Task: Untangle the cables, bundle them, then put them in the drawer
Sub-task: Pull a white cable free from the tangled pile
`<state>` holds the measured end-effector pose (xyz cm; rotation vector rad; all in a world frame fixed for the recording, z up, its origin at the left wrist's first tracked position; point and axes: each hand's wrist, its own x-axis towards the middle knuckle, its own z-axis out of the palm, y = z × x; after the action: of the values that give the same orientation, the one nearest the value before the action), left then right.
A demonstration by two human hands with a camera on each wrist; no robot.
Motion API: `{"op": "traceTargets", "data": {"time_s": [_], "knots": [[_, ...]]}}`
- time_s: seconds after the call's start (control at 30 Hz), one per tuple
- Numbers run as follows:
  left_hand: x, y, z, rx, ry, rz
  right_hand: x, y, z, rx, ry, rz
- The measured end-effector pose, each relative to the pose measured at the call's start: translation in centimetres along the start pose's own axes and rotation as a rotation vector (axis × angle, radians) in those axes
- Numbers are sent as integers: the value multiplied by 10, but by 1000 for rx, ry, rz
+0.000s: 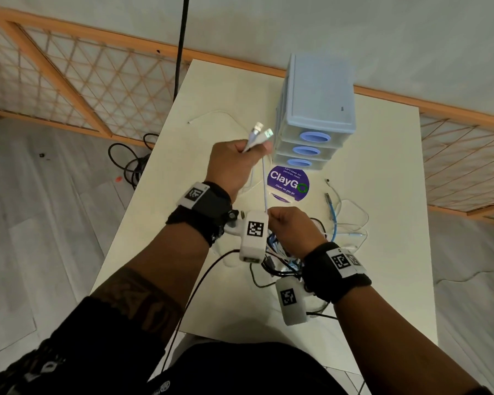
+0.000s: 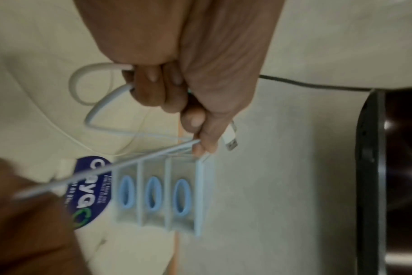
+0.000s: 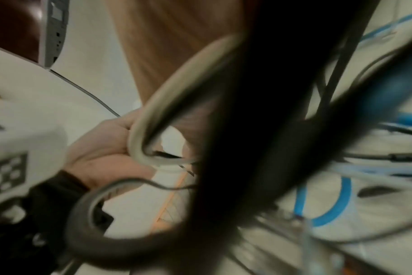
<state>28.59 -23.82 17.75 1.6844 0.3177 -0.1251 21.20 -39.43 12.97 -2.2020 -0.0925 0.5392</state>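
Bundling underway: left hand (image 1: pixel 234 162) clamps both plugs of the white cable (image 1: pixel 264 183); right hand (image 1: pixel 290 228) pinches its taut loop above the tangle (image 1: pixel 285 260) at six o'clock. Next comes coiling; drawers (image 1: pixel 314 124) at twelve look closed.

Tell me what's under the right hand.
Under the right hand lies a tangle of black, blue and white cables on the table. The hand pinches a white cable rising to the left hand. The tangle's middle is covered by the hand.
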Motion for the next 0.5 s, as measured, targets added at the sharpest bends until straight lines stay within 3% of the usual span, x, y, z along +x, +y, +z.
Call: {"op": "traceTargets", "data": {"time_s": [0.1, 0.2, 0.27, 0.37, 0.5], "knots": [[8, -4, -6, 26, -10, -41, -1, -1, -1, 12, -29, 8], [0, -23, -13, 269, -259, -176, 1, 2, -1, 43, 30, 14], [-13, -33, -12, 323, -381, -171, 4, 3, -1, 49, 49, 0], [-17, -40, -6, 311, -322, -119, 6, 7, 2, 35, 29, 7], [-11, -34, -3, 219, -254, -172, 3, 8, 1, 43, 27, 27]]}}
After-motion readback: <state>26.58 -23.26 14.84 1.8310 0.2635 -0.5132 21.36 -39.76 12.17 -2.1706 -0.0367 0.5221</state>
